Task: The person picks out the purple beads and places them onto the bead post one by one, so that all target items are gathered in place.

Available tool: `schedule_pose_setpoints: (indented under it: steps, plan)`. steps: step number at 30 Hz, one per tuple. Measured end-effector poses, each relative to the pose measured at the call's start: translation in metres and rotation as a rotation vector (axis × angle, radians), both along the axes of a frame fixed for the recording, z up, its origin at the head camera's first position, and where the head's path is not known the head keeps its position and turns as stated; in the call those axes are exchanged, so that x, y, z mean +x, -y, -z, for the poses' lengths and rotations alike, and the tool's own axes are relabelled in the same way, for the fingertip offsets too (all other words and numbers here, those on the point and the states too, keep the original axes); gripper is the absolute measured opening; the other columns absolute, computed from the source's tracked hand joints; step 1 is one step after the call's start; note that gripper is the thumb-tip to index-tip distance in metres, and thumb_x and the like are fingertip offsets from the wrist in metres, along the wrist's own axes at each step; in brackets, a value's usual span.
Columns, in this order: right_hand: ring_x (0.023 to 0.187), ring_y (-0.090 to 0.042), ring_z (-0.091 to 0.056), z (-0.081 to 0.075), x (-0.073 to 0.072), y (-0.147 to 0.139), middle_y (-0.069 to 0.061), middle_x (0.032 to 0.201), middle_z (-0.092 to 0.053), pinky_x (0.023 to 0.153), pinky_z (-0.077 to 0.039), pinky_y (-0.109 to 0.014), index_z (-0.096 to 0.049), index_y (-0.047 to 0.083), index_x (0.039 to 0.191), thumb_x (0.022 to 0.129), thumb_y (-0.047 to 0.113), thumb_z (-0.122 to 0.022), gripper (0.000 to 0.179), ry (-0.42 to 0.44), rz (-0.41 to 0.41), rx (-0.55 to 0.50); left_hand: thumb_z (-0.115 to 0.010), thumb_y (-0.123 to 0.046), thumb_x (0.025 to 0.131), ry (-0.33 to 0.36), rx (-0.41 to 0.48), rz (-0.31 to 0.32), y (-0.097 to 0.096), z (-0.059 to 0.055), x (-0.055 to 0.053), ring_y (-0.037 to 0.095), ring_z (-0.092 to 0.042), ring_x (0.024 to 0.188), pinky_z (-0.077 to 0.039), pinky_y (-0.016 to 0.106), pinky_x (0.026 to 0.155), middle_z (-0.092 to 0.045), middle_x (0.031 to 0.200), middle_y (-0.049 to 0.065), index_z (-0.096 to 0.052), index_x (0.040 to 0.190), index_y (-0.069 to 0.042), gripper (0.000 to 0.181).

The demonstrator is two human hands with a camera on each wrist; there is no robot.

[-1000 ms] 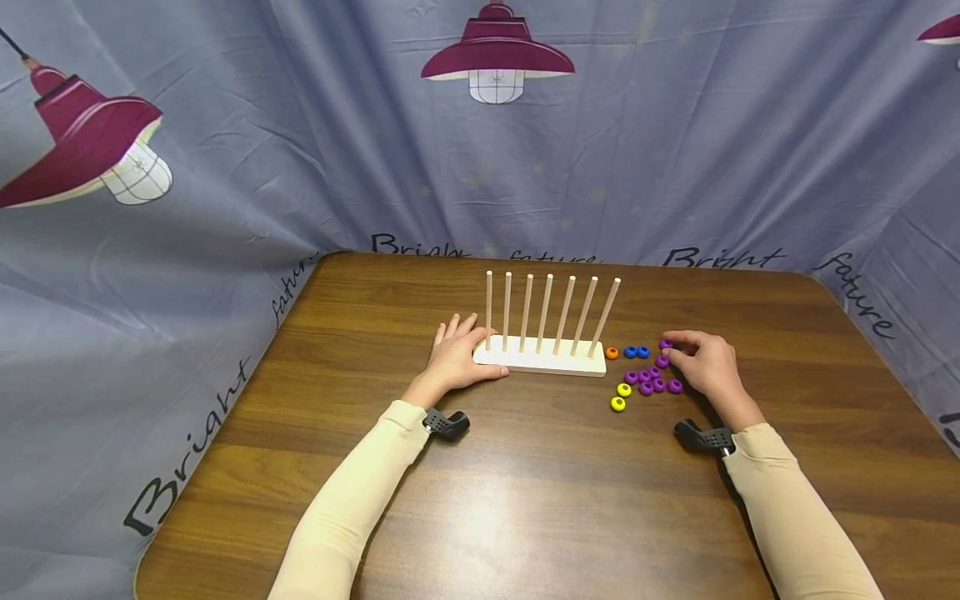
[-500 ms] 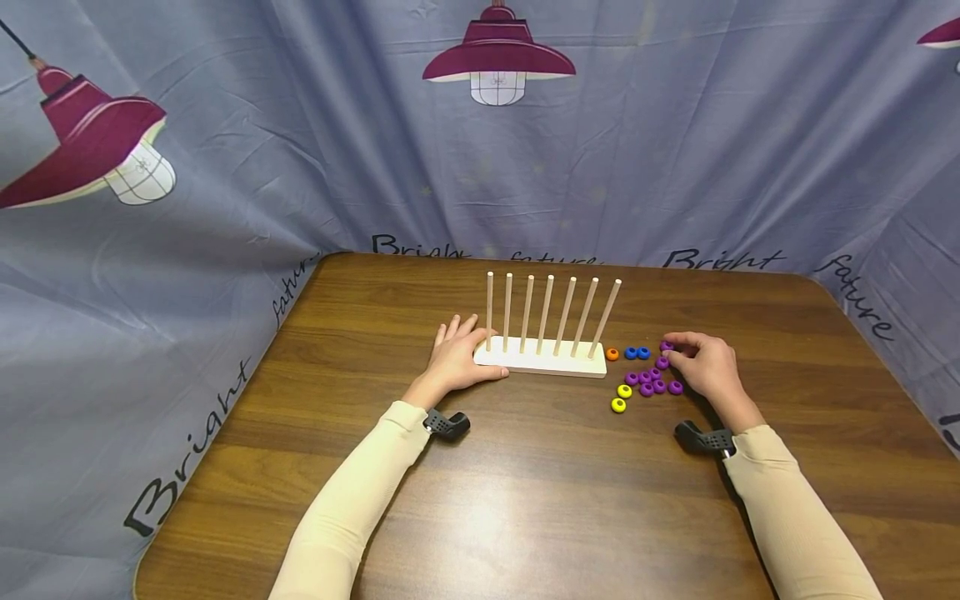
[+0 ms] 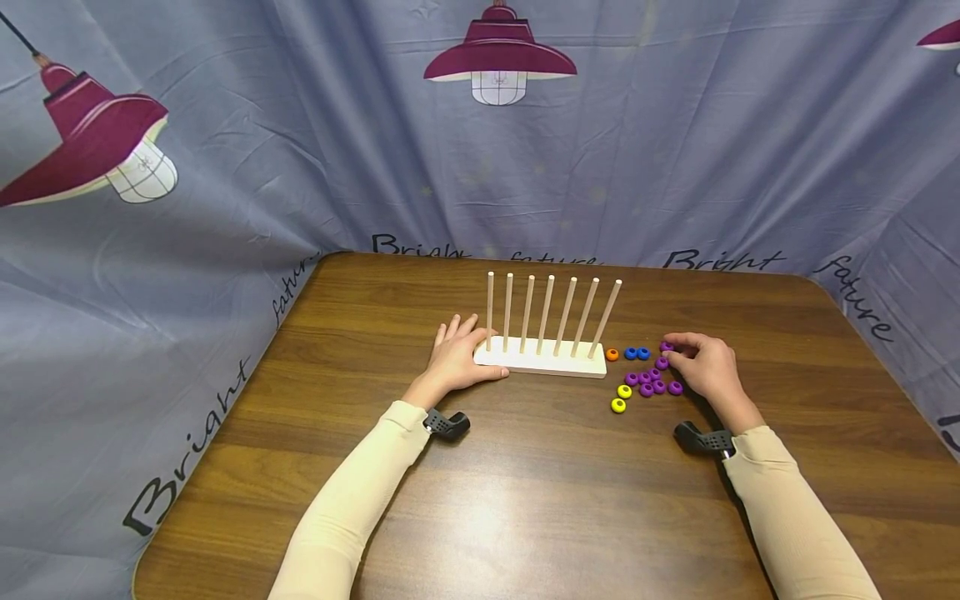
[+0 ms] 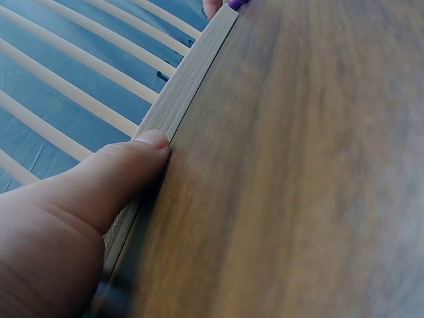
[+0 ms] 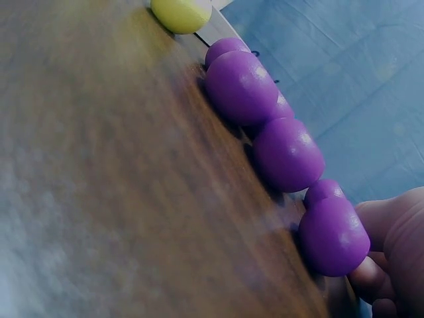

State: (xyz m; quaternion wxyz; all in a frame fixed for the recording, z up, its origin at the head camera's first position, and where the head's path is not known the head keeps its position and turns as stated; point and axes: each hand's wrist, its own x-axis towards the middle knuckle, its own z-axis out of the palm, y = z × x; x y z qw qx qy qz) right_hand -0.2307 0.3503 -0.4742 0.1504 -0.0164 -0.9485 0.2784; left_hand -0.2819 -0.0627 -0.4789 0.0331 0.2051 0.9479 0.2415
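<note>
A pale wooden peg rack [image 3: 551, 363] with a row of several upright, bare pegs stands on the table. My left hand [image 3: 452, 360] holds its left end, thumb along the front edge and index finger behind. That thumb [image 4: 136, 152] presses on the base's edge in the left wrist view. To the rack's right, my right hand [image 3: 707, 365] pinches a purple bead [image 3: 666, 346] between thumb and index finger, low over the tabletop. Several more purple beads [image 3: 647, 390] lie loosely grouped nearby; in the right wrist view, purple beads [image 5: 334, 236] partly cover the fingertips.
One orange bead [image 3: 612, 355] lies by the rack's right end, with two blue beads [image 3: 643, 353] beside it. Two yellow beads [image 3: 618, 406] sit nearer the front. The brown wooden table [image 3: 525, 500] is bordered at the back and sides by a blue-grey curtain [image 3: 360, 150].
</note>
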Motion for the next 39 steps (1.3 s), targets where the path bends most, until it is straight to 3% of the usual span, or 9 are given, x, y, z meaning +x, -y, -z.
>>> schedule_pose_setpoints:
  steps: [20,39]
  plan:
    - [0.070,-0.012,-0.056,-0.0005,0.0000,0.0002,-0.022,0.092,-0.074,0.064,-0.037,-0.027,-0.074,-0.001,0.114,0.089,0.008,-0.076,0.027,0.002,0.015,0.008,-0.076,-0.060,0.081,0.005,-0.008,0.004,-0.0003,-0.0005,-0.0009,0.043,-0.011,0.159,-0.005,0.059,0.129,-0.029,0.168,0.015,-0.056,0.145,-0.025,0.076]
    - [0.073,-0.017,-0.057,-0.0023,-0.0002,0.0010,-0.022,0.091,-0.074,0.066,-0.037,-0.029,-0.074,-0.001,0.115,0.090,0.011,-0.075,0.027,0.007,0.019,-0.003,-0.076,-0.059,0.081,0.004,0.009,0.004,-0.0001,-0.0016,0.0003,0.043,-0.011,0.159,-0.005,0.060,0.129,-0.030,0.168,0.016,-0.057,0.145,-0.023,0.077]
